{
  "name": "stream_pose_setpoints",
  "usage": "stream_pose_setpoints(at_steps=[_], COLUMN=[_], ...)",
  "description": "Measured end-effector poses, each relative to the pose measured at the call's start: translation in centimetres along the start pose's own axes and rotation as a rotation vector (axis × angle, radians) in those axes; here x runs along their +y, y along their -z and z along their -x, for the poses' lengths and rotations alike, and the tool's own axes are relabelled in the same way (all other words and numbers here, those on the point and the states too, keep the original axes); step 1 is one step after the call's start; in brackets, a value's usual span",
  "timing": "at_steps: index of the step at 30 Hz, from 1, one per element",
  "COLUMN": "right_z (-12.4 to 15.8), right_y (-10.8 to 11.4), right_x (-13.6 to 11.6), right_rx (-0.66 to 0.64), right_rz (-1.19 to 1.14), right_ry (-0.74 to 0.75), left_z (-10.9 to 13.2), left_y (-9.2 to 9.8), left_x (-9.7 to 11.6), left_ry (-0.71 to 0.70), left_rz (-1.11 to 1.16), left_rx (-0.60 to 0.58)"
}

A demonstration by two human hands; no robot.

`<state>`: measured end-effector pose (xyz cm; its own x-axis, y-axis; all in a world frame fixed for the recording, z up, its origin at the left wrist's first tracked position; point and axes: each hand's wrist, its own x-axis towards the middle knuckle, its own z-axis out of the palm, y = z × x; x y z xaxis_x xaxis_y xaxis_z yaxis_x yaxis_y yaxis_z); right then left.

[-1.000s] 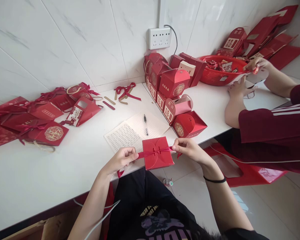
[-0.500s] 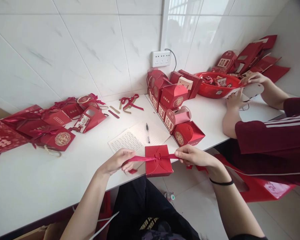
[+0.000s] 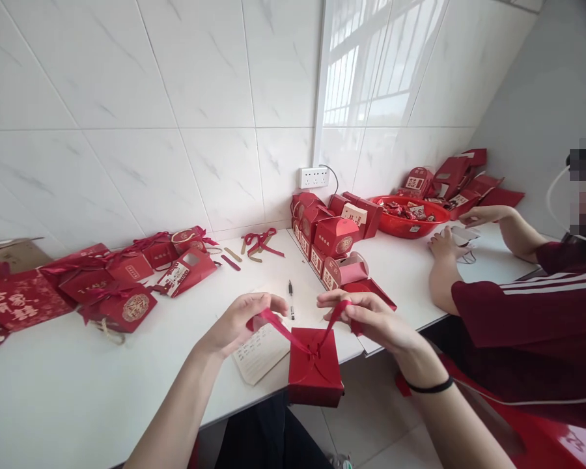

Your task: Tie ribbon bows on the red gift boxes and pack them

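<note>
Lower centre: a closed red gift box (image 3: 315,376) in front of the white table's (image 3: 78,391) near edge; whether it rests on anything is not visible. A ribbon (image 3: 280,327) rises from the middle of its lid in two strands that form a V. The left hand (image 3: 239,322), fingers curled, pinches the left strand. The right hand (image 3: 371,319), closed likewise, pinches the right strand. The box lies below and between the hands, about equally near each.

A second ago the ribbon ran level across the lid with a hand at either side. Now both hands are higher and closer together, and the box is lower in the frame.

Behind: a handwritten sheet (image 3: 260,350), a pen (image 3: 290,298) and stacked red boxes (image 3: 333,244). Right of centre: a red basin (image 3: 404,225), with a co-worker's hand (image 3: 442,247) beside it.
</note>
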<state>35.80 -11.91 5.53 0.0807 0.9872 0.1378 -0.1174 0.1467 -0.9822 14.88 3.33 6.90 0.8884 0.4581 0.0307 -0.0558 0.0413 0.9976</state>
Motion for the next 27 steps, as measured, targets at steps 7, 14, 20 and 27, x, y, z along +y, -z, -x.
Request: stream_pose_setpoints(at_steps=[7,14,20,27], right_z=[-1.2,-1.2,-0.8,-0.4], right_y=[-4.7,-5.1,-4.8,-3.9], right_x=[1.1,2.0,2.5,0.9], right_rx=[0.152,0.316,0.343,0.409], right_rz=[-0.321,-0.162,-0.14,-0.118], right_ry=[0.273,0.354,0.451,0.422], left_z=[-1.3,-1.3,-1.1,-1.6], left_y=[-3.7,-4.7,-5.2,-4.7], left_x=[0.6,0.2,-0.1,0.4], left_ry=[-0.17,-0.289,-0.38,-0.374], left_rz=[0.416,0.336,0.192,0.304], left_rx=[-0.066,0.02,0.1,0.174])
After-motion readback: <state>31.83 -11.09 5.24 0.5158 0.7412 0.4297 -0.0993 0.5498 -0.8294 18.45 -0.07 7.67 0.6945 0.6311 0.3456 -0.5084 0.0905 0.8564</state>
